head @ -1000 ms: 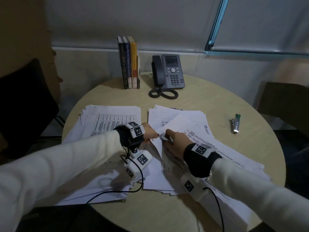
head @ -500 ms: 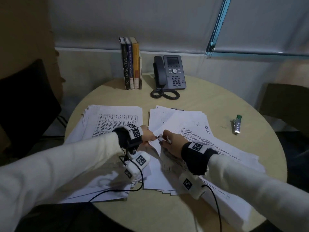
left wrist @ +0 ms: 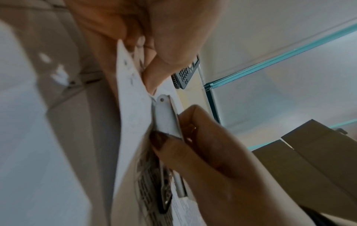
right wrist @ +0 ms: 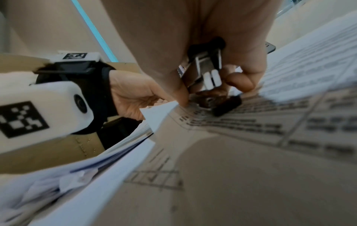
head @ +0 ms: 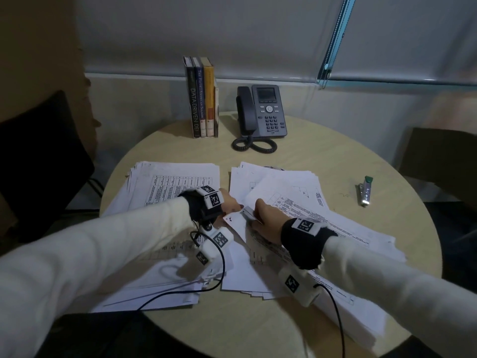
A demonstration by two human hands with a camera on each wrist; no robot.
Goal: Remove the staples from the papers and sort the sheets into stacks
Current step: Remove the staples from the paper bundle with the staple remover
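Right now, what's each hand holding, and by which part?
Left hand pinches the top corner of the stapled sheets. Right hand grips the staple remover around its rear body, tip at that corner.

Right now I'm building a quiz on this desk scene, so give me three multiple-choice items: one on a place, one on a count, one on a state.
1. Where does the desk phone stand on the table?
A. at the near edge
B. at the far edge, right of the books
C. on the left paper stack

2. How many books stand upright?
A. one
B. two
C. at least three

3. What is the right hand doing?
A. gripping a staple remover at the sheet corner
B. lying flat and empty
C. lifting the handset

Key: 1 B, the phone stands by the wall beside the books. 2 C, three wide spines show in the head view. 3 A, the right wrist view shows fingers curled round the tool.
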